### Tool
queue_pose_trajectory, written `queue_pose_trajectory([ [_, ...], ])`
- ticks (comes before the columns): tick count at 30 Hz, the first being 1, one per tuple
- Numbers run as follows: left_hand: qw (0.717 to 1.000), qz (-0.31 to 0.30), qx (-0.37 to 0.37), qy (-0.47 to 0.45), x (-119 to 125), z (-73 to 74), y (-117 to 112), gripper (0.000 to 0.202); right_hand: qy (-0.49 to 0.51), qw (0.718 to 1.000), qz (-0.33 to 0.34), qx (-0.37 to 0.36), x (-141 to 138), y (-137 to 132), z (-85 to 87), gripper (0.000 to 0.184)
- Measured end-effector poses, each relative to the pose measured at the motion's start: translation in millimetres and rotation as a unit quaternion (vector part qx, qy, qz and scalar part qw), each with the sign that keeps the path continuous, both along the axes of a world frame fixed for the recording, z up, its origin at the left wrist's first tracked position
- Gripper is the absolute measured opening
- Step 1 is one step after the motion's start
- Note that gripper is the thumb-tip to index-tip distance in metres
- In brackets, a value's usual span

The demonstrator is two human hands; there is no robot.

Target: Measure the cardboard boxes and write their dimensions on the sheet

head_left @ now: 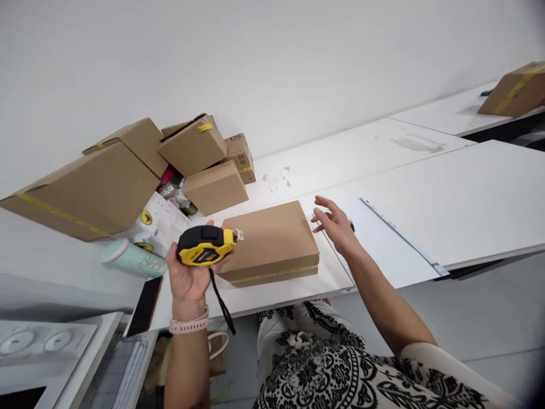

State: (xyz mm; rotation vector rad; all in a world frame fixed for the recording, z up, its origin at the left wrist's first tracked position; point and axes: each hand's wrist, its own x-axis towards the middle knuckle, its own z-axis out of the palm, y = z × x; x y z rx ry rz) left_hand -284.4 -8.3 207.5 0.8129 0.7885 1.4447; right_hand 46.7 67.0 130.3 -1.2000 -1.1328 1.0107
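Observation:
A yellow and black tape measure (pixel 206 245) rests in my left hand (pixel 187 278), its metal hook poking out at the right end and a black wrist strap hanging down. Behind it on the white table lies a closed cardboard box (pixel 272 233) with a yellow tape strip along its near side. My right hand (pixel 334 223) hovers just right of the box, fingers parted and slightly bent, holding nothing. Under and beyond that hand is a sheet of white paper (pixel 383 244), with a pale ruler-like strip (pixel 400 233) along its right edge.
Several cardboard boxes (pixel 191 145) are stacked against the wall at the back left. A mint-green bottle (pixel 136 258) and a dark phone-like slab (pixel 145 305) lie at the left. Another taped box (pixel 515 91) stands far right. The table's front edge runs close to my body.

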Motion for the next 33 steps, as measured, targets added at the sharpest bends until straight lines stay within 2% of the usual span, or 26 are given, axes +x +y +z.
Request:
queue_pose_trajectory([
  [3, 0.999, 0.028, -0.041, 0.009, 25.7, 9.5, 11.0, 0.055, -0.002, 0.999, -0.007, 0.041, -5.0, -0.1, -5.4, 0.044],
  [5, 0.997, 0.022, -0.066, 0.024, 45.2, 12.8, 18.7, 0.043, -0.015, 0.998, 0.020, 0.051, -6.9, -6.8, -2.7, 0.035],
  [9, 0.994, -0.020, -0.089, 0.058, 83.4, 11.9, 33.7, 0.032, -0.039, 0.992, 0.108, 0.059, -6.4, -20.2, 10.1, 0.046],
  [12, 0.990, -0.073, -0.098, 0.072, 104.2, 8.1, 40.8, 0.030, -0.063, 0.985, 0.148, 0.055, -5.2, -24.1, 16.6, 0.058],
  [15, 0.985, -0.091, -0.122, 0.079, 114.9, 5.7, 42.1, 0.030, -0.050, 0.984, 0.166, 0.039, -7.0, -24.9, 18.5, 0.063],
  [18, 0.982, -0.073, -0.152, 0.084, 113.8, 7.3, 39.4, 0.031, 0.018, 0.982, 0.189, 0.015, -8.0, -22.4, 19.1, 0.063],
  [20, 0.984, -0.043, -0.148, 0.093, 103.6, 10.9, 36.9, 0.030, 0.069, 0.978, 0.198, 0.014, -3.5, -16.9, 18.8, 0.061],
  [22, 0.987, -0.002, -0.125, 0.102, 83.7, 16.0, 34.5, 0.028, 0.099, 0.980, 0.171, 0.027, 5.4, -8.1, 16.0, 0.057],
  [26, 0.982, 0.087, -0.109, 0.125, 19.6, 25.1, 31.7, 0.021, 0.101, 0.989, 0.106, 0.030, 19.6, 11.8, -1.3, 0.050],
  [30, 0.965, 0.168, -0.128, 0.156, -42.2, 26.5, 30.8, 0.015, 0.075, 0.985, 0.157, -0.001, 8.7, 20.9, -20.8, 0.051],
  [33, 0.960, 0.184, -0.142, 0.158, -65.5, 23.8, 30.7, 0.014, 0.061, 0.981, 0.186, -0.004, -4.3, 22.1, -26.2, 0.051],
])
